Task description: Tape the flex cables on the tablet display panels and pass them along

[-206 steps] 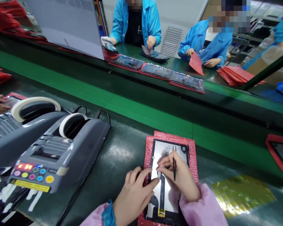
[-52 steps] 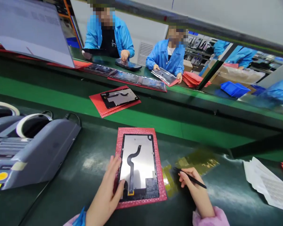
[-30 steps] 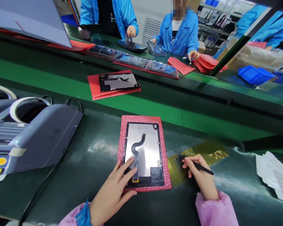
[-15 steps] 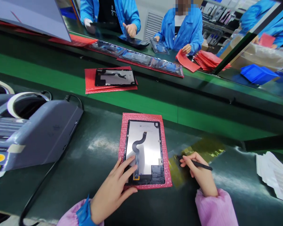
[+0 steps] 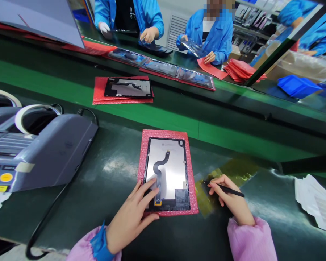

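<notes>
A tablet screen panel lies back-up on a pink bubble-wrap mat on the dark bench. A black flex cable snakes down its silver back. My left hand rests flat on the panel's lower left corner, fingers spread, forefinger beside the cable's lower end. My right hand is closed on black tweezers, whose tip touches a sheet of yellow tape pieces to the right of the mat.
A grey tape dispenser machine with white tape rolls stands at left, its cable trailing forward. Another panel on a red mat lies on the green conveyor. White papers lie at right. Across the line, people in blue coats handle panels and red bags.
The panel I was working on earlier is gone and a different one lies under my hands. Over the last second the conveyor's panel drifted left; my hands barely moved.
</notes>
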`<action>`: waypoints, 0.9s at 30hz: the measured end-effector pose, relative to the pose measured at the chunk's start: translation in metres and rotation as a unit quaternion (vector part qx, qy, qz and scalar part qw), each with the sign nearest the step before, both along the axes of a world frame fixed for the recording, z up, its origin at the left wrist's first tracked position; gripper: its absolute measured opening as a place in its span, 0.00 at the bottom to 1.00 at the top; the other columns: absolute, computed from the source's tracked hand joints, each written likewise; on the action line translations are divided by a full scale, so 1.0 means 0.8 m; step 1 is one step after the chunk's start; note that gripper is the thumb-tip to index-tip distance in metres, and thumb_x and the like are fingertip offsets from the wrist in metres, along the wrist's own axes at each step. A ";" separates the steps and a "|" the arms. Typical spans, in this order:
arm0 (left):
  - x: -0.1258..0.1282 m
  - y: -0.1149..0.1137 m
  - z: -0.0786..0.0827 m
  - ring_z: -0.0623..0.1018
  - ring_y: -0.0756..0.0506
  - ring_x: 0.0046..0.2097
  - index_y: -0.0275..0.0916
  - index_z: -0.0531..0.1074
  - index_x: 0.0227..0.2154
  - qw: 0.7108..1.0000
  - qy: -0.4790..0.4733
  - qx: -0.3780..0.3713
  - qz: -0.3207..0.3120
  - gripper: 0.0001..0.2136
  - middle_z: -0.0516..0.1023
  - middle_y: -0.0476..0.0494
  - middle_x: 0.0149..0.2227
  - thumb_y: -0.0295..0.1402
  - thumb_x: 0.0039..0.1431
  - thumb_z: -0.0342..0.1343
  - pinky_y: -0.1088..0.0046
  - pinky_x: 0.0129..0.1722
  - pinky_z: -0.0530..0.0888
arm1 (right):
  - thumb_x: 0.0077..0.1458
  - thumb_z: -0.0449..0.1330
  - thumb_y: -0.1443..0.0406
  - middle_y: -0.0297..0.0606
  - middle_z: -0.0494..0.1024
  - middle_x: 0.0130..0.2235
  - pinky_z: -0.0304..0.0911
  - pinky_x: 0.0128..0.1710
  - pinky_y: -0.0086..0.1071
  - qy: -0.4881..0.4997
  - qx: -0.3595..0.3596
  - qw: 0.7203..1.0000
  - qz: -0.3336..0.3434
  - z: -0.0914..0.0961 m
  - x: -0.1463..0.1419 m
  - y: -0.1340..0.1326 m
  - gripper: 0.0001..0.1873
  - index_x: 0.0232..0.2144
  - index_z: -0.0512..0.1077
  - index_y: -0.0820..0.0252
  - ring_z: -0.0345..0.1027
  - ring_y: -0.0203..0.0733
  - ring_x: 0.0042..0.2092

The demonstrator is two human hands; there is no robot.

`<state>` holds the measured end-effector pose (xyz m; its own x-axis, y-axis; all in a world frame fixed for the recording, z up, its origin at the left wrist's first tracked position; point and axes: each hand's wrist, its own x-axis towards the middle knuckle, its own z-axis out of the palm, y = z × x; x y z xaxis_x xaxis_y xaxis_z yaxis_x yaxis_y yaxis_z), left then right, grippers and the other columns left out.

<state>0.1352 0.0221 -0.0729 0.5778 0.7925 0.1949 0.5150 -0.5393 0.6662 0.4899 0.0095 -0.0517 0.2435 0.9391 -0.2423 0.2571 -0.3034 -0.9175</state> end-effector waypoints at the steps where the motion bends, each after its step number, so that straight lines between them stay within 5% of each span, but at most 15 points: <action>1: 0.000 0.000 0.000 0.65 0.35 0.68 0.49 0.58 0.66 1.000 -0.001 0.001 0.000 0.26 0.61 0.37 0.69 0.36 0.68 0.57 0.44 0.67 0.61 | 0.50 0.70 0.47 0.35 0.80 0.25 0.52 0.13 0.24 0.000 -0.001 1.000 0.000 -0.001 -0.001 0.000 0.22 0.29 0.73 0.59 0.58 0.28 0.15; 12: 0.003 0.002 0.008 0.68 0.36 0.67 0.43 0.56 0.65 0.998 0.015 0.050 -0.020 0.27 0.68 0.33 0.65 0.32 0.67 0.58 0.42 0.65 0.63 | 0.48 0.70 0.45 0.39 0.81 0.23 0.54 0.13 0.24 0.055 0.062 0.994 -0.070 0.005 -0.010 -0.008 0.25 0.21 0.68 0.57 0.62 0.32 0.16; 17: 0.002 0.002 0.011 0.65 0.35 0.68 0.42 0.56 0.66 0.999 0.016 0.027 -0.041 0.31 0.73 0.35 0.62 0.29 0.63 0.62 0.41 0.65 0.63 | 0.53 0.70 0.51 0.37 0.80 0.22 0.58 0.13 0.22 0.141 0.118 0.974 -0.129 0.008 -0.085 -0.038 0.21 0.21 0.68 0.57 0.67 0.33 0.17; 21: 0.001 -0.002 0.013 0.63 0.35 0.69 0.41 0.60 0.64 0.998 0.028 0.016 -0.052 0.29 0.73 0.36 0.62 0.27 0.63 0.61 0.42 0.66 0.63 | 0.58 0.67 0.55 0.37 0.81 0.22 0.64 0.15 0.24 0.143 0.116 0.978 -0.102 0.001 -0.155 -0.060 0.18 0.23 0.72 0.58 0.67 0.32 0.15; 27: 0.002 -0.005 0.023 0.64 0.34 0.69 0.38 0.62 0.63 0.996 0.057 0.036 -0.053 0.26 0.76 0.37 0.60 0.27 0.64 0.60 0.43 0.66 0.64 | 0.61 0.65 0.59 0.37 0.83 0.25 0.70 0.18 0.26 0.107 0.120 0.984 -0.079 -0.013 -0.195 -0.069 0.14 0.26 0.72 0.57 0.72 0.36 0.18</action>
